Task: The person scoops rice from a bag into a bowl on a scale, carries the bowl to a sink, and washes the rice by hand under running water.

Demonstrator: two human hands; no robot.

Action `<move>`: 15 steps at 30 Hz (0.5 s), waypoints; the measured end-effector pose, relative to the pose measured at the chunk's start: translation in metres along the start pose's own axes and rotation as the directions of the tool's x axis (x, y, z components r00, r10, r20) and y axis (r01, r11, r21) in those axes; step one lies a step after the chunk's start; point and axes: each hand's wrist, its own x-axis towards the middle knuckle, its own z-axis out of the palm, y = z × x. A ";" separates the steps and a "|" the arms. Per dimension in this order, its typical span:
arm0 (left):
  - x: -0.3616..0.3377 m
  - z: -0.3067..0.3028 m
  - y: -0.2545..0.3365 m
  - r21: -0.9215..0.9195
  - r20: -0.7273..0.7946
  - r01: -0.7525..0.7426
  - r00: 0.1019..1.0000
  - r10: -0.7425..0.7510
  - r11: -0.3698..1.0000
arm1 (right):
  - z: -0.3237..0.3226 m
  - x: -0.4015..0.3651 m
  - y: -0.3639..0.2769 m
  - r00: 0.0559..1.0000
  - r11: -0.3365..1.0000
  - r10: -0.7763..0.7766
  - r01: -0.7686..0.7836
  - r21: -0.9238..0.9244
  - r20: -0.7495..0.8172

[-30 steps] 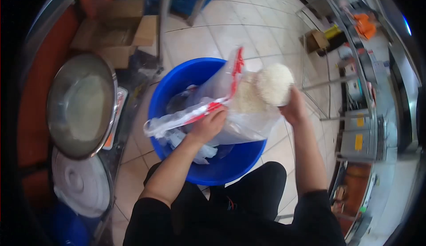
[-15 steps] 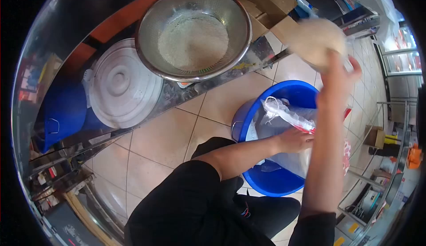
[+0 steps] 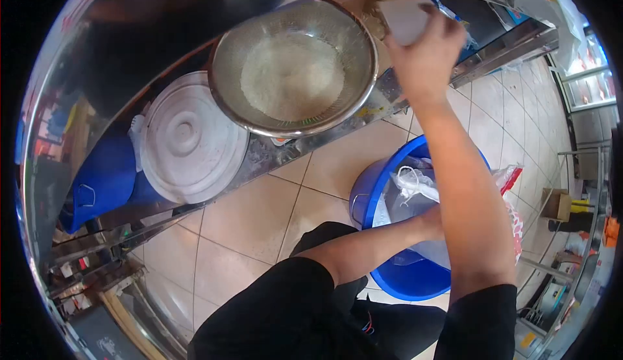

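Observation:
My right hand (image 3: pixel 428 51) is raised at the back, closed around a white bowl (image 3: pixel 403 17). The bowl is tipped beside the right rim of a metal colander (image 3: pixel 355 94); its contents are hidden. White grains that look like rice (image 3: pixel 292 77) lie in the colander. Lower down, my left hand (image 3: pixel 433 223) is curled at the edge of a clear plastic bag (image 3: pixel 402 207) with red print. My right forearm covers its fingertips. That bag stands inside a blue bucket (image 3: pixel 383 275), with a white drawstring (image 3: pixel 410 181) over its top.
A round white lid (image 3: pixel 195 139) leans on the steel shelf left of the colander. Behind it is another blue bucket (image 3: pixel 104 185). Tiled floor (image 3: pixel 246 214) lies between shelf and bucket. At right stands a metal rack (image 3: pixel 564 272) with assorted goods.
My right hand has swung left and up to the colander with the bowl, which showed a heaped pale mound before. My left hand stays at the bag. The view has shifted slightly.

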 end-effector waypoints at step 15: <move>0.000 0.053 0.078 0.823 0.429 -0.415 0.902 0.054 0.389 | -0.446 -0.181 0.175 0.518 0.563 0.826 -0.746 -0.355 0.221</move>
